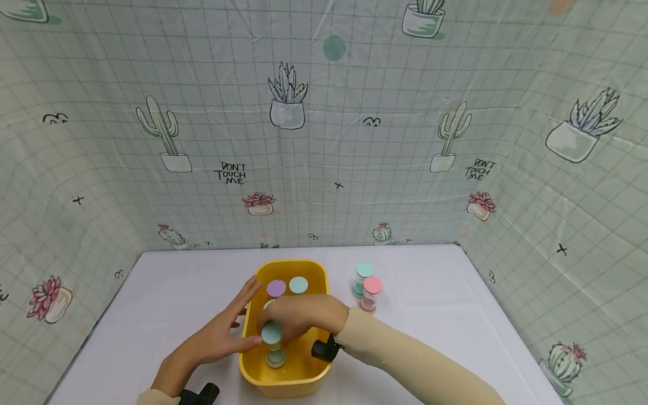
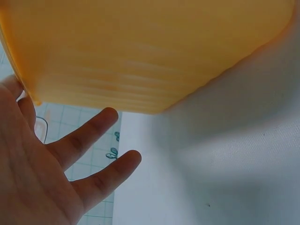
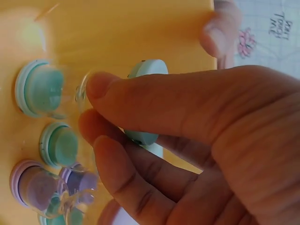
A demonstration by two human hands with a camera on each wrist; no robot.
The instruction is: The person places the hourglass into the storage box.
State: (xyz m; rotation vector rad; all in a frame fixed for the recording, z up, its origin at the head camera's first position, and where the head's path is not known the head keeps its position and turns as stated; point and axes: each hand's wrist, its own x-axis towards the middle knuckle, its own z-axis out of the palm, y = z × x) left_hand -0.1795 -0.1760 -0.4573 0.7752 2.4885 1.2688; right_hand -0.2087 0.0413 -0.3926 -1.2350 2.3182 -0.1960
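Observation:
My right hand (image 1: 293, 316) reaches into a yellow plastic bin (image 1: 286, 388) and pinches a green-capped sand timer (image 1: 271, 333) between thumb and fingers. The right wrist view shows the thumb on its clear glass, with its green base (image 3: 40, 89) by the bin's floor. At the bin's left side is my left hand (image 1: 217, 334), fingers spread and mostly straight, its thumb over the rim. Inside the bin stand a purple-capped sand timer (image 1: 276, 288) and a light-blue-capped one (image 1: 298, 284); another is partly hidden behind my right hand.
Right of the bin, a mint-capped sand timer (image 1: 364, 270) and a pink-capped one (image 1: 372, 286) stand close together on the white table (image 1: 430, 315). A cactus-print cloth (image 1: 314, 152) hangs behind and along both sides.

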